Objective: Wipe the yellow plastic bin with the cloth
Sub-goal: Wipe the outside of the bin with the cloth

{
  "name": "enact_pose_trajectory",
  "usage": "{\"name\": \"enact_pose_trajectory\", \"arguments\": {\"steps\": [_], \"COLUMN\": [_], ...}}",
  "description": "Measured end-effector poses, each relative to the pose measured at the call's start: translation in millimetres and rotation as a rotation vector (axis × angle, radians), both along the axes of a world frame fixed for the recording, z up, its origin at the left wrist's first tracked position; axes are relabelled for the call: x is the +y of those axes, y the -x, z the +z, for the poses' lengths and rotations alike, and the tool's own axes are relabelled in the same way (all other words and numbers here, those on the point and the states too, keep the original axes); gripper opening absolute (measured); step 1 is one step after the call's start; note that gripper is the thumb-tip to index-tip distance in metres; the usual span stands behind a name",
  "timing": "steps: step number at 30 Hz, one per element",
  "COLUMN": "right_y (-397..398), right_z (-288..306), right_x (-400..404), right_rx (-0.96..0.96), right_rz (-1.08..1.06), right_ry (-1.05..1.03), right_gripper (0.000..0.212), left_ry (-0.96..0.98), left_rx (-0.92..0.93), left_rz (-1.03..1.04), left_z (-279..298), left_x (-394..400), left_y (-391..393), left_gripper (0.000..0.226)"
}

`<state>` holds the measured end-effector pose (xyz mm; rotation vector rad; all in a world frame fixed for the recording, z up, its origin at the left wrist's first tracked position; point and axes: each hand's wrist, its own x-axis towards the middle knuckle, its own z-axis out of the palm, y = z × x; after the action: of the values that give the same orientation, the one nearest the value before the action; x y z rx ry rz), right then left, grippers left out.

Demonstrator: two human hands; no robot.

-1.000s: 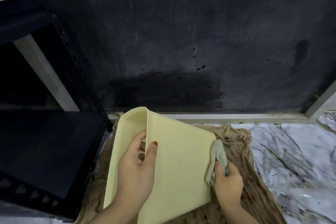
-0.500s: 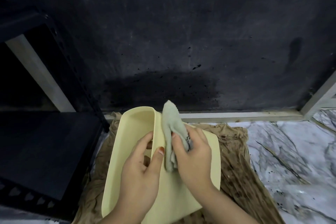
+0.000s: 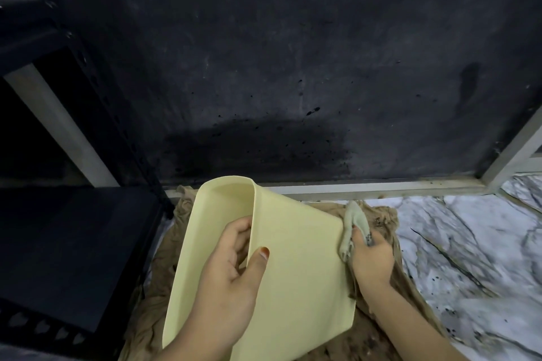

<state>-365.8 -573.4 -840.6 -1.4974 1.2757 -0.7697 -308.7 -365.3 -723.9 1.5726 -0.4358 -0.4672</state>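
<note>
The yellow plastic bin [image 3: 299, 267] lies tilted on its side over a brown sheet, its open mouth facing left and away from me. My left hand [image 3: 231, 278] grips the bin's rim, fingers inside the mouth and thumb on the outer wall. My right hand [image 3: 371, 258] holds a bunched grey-green cloth [image 3: 353, 223] against the bin's right edge, near its base corner. Part of the cloth sticks up above my fingers.
A crumpled brown sheet [image 3: 378, 337] covers the floor under the bin. White marble floor [image 3: 484, 258] with dark specks lies to the right. A black metal shelf unit [image 3: 70, 249] stands close on the left. A dark stained wall [image 3: 293, 82] rises just behind.
My right hand swept the cloth from the bin's right edge up to the rim near my left thumb, then back across the outer wall to the right edge. The left hand kept its grip.
</note>
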Motion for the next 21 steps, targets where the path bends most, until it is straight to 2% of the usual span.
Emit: {"name": "enact_pose_trajectory", "arguments": {"steps": [5, 10, 12, 14, 17, 20, 21], "right_y": [24.3, 34.4, 34.8, 33.7, 32.0, 29.5, 27.7], "right_z": [-29.9, -24.0, -17.6, -13.9, -10.5, -5.7, -3.8], "right_x": [25.3, 50.6, 59.4, 69.0, 80.2, 83.9, 83.8], "right_rx": [-0.009, -0.059, -0.088, -0.127, -0.173, -0.208, -0.215], "right_rz": [-0.130, -0.096, -0.054, 0.005, 0.057, 0.055, 0.075], "right_ry": [-0.035, 0.001, 0.029, 0.064, 0.178, 0.204, 0.206], "right_gripper": [0.022, 0.021, 0.020, 0.019, 0.041, 0.016, 0.028], "left_ry": [-0.029, -0.043, -0.051, -0.084, -0.129, -0.163, -0.176], "left_rx": [0.010, 0.062, 0.070, 0.038, -0.037, -0.139, -0.180], "left_rz": [0.096, 0.240, 0.226, 0.235, 0.274, 0.226, 0.195], "left_z": [6.0, 22.9, 27.3, 27.5, 24.1, 25.6, 27.0], "left_x": [-6.3, -13.8, -14.1, -13.8, -14.7, -15.7, -16.6], "left_y": [-1.9, -4.6, -8.5, -13.3, -19.6, -21.9, -22.7], "left_gripper": [0.042, 0.017, 0.033, 0.037, 0.023, 0.011, 0.016]}}
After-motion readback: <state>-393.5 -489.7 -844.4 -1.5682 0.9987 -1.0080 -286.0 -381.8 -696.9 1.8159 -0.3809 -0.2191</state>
